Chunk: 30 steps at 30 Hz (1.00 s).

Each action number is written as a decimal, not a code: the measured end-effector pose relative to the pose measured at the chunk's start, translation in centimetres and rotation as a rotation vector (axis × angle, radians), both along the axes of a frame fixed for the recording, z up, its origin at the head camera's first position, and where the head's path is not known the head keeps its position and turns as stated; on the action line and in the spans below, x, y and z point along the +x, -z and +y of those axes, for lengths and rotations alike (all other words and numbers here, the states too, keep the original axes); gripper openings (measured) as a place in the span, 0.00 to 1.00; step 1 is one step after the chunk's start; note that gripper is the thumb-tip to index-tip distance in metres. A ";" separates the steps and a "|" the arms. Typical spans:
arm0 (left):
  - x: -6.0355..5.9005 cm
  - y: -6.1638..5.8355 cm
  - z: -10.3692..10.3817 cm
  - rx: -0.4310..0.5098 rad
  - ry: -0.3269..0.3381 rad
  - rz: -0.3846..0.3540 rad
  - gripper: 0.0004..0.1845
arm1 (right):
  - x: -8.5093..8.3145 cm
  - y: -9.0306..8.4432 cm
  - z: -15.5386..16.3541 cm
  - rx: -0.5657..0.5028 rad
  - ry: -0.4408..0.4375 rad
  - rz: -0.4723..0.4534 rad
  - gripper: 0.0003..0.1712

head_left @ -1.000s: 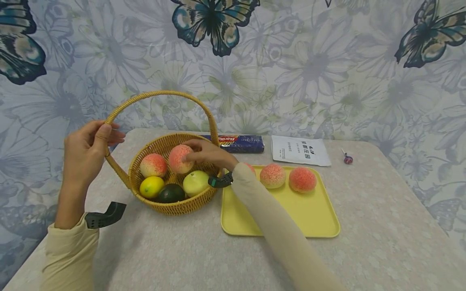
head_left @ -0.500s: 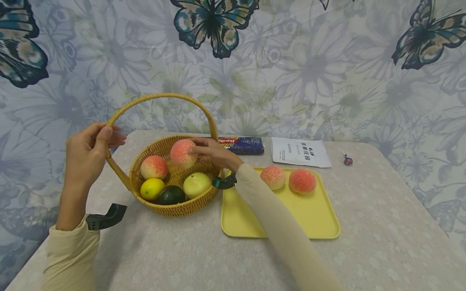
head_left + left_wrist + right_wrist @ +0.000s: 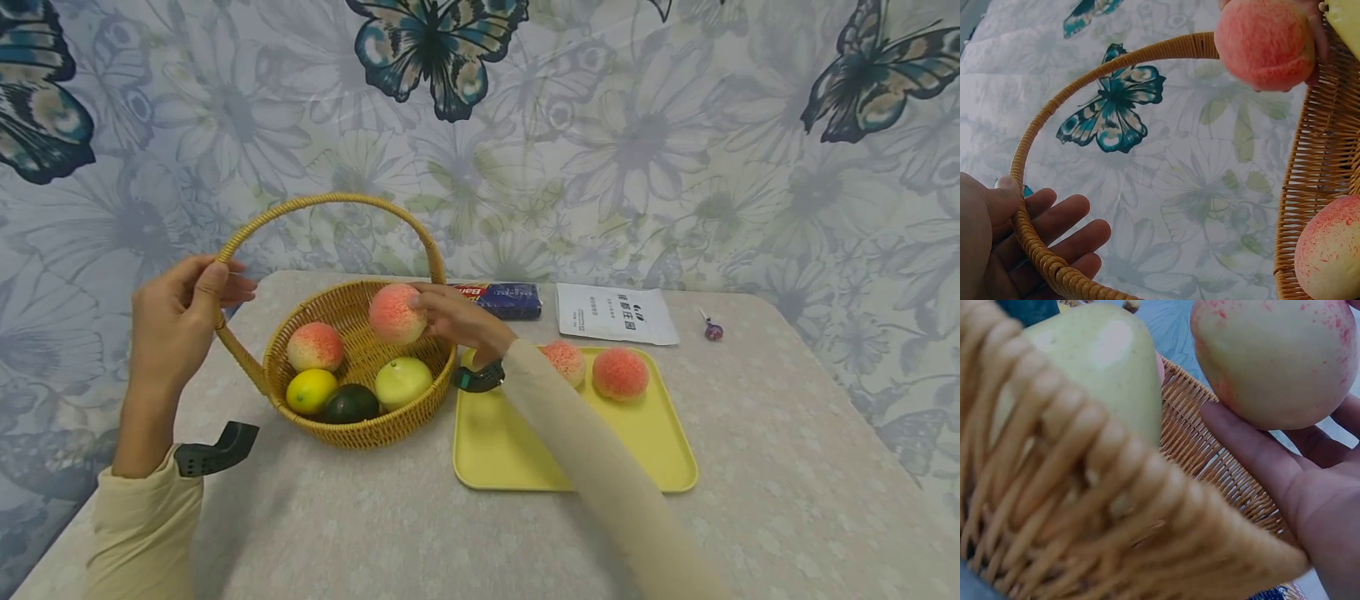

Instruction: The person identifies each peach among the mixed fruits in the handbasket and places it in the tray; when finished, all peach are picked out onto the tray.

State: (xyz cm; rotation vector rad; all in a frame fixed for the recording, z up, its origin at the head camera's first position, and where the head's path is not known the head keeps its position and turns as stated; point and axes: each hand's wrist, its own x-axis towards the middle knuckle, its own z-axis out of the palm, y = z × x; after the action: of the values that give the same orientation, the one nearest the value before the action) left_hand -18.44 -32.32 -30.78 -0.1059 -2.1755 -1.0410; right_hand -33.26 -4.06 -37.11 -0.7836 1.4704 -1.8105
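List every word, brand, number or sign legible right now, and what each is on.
"Bar": blue packet, the logo's remainder behind the right hand; its smaller lettering is too blurred to quote safely.
"庄园": apparently among the larger characters on the white packet; the others are unclear, its fine print too small.
Wrist views: nothing legible.

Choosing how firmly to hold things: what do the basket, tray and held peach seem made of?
Basket: wicker-like, slight sheen, from its woven strands. Tray: probably plastic, smooth and evenly yellow, with rounded corners. Held peach: perhaps foam or plastic, mostly matte, its red speckles paint-like; real fruit remains possible.
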 end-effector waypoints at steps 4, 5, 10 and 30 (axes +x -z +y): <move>-0.1 0.0 -0.1 0.001 0.004 -0.002 0.17 | 0.2 0.0 1.0 -0.006 -0.009 -0.005 0.35; -0.2 0.0 -0.2 0.003 0.006 -0.002 0.17 | 0.2 0.0 1.2 -0.004 -0.007 -0.008 0.35; -0.3 -0.1 -0.3 0.005 0.011 0.000 0.17 | 0.4 0.2 2.2 0.016 0.022 -0.009 0.36; 0.4 0.0 0.1 -0.008 -0.003 0.004 0.16 | 2.6 0.1 3.6 0.061 -0.002 0.122 0.32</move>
State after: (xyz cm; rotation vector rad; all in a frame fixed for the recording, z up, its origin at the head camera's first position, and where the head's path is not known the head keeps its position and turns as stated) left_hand -18.04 -32.18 -30.80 -0.1076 -2.1762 -1.0296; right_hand -30.69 -0.51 -37.26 -0.8782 1.5941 -1.7341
